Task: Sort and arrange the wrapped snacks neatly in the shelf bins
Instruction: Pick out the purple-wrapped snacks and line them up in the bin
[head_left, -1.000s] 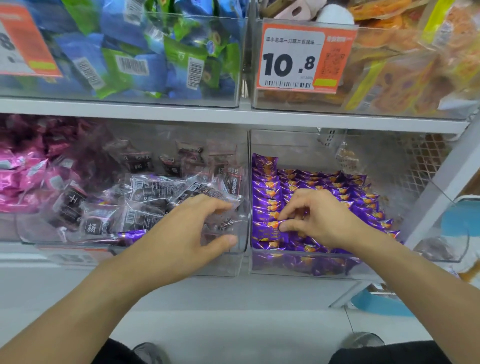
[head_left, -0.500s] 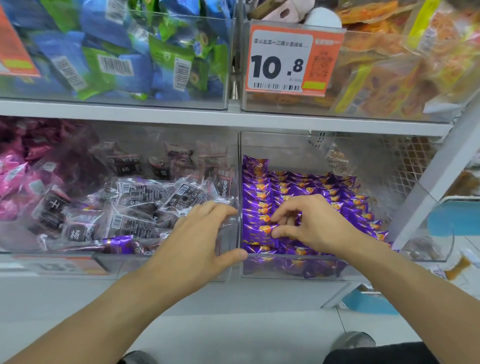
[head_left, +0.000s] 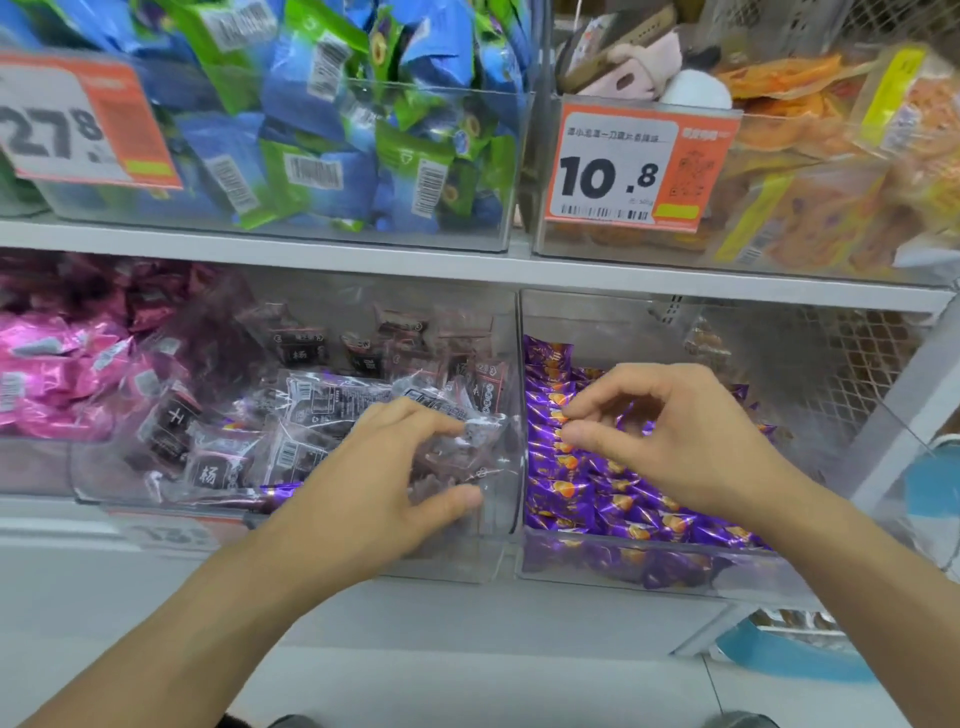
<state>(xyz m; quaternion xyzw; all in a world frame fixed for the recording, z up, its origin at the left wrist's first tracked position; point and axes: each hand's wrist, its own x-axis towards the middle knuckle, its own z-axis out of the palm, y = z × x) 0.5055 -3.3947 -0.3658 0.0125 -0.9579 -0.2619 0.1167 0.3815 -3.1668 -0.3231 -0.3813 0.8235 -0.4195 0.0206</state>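
The right hand (head_left: 670, 441) is pinching at small, light, slippery purple foil-wrapped snacks (head_left: 587, 483) lying just beneath its fingertips; twisted ends look easiest to grip. The left hand (head_left: 374, 488), half-open, is resting on crinkly clear-wrapped snacks (head_left: 311, 410) under it.

Both forearms extend forward from near; left hand (head_left: 374, 478) is spread with fingers reaching far and thumb apart, right hand (head_left: 670, 441) has fingers curled, thumb and forefinger nearly meeting.

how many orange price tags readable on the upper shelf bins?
2. One orange-and-white paper price tag on the upper left clear bin, reading 27.8; another orange-and-white price tag on the upper right clear bin, reading 10.8. A third, blurred, sits below the lower bin.
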